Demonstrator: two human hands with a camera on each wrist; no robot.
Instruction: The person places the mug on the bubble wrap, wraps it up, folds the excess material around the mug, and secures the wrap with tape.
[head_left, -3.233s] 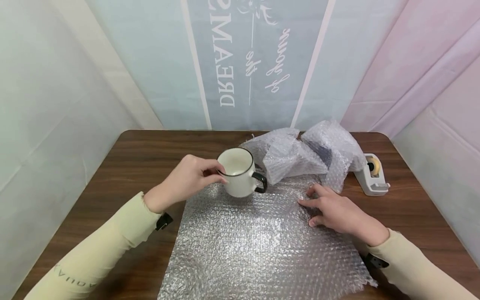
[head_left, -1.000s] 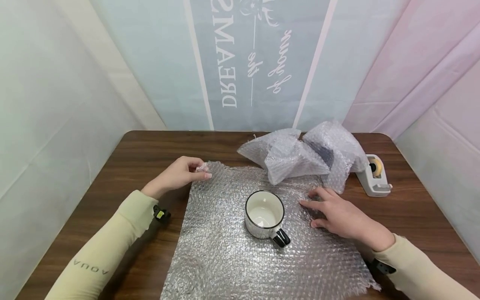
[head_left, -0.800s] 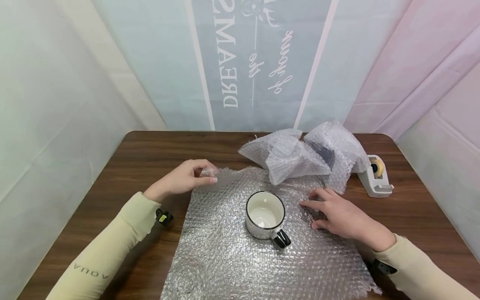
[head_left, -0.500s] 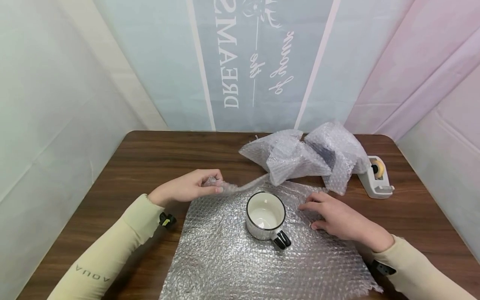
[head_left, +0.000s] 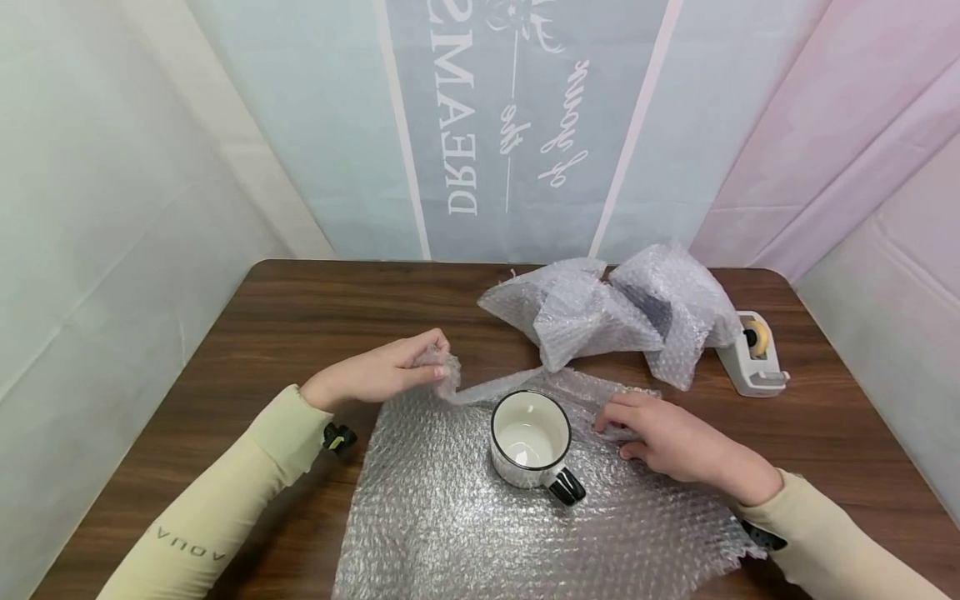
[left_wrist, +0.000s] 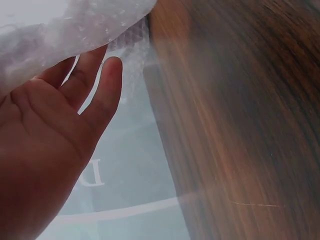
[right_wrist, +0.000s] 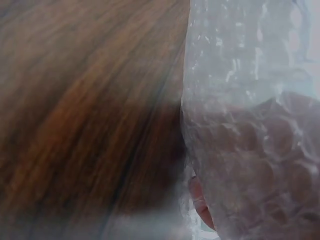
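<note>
A white enamel-style mug (head_left: 517,467) with a black rim and black handle stands upright on a sheet of bubble wrap (head_left: 450,517), its handle pointing to the near right. My left hand (head_left: 386,371) pinches the sheet's far-left corner and holds it raised beside the mug. On the other side my right hand (head_left: 667,433) has its fingers curled at the far-right part of the sheet, gripping it. Bubble wrap (right_wrist: 250,150) covers most of that hand in the right wrist view, with one fingertip showing. The raised far edge stands just behind the mug.
Two bubble-wrapped bundles (head_left: 585,312) lie at the back right of the wooden table (head_left: 330,300). To their right is a white tape dispenser (head_left: 750,358). Fabric panels (head_left: 525,125) enclose the back and sides.
My left hand has set the mug down on the bubble wrap and taken the far-left corner. The far edge has been lifted and drawn toward the mug. My right fingers have curled in.
</note>
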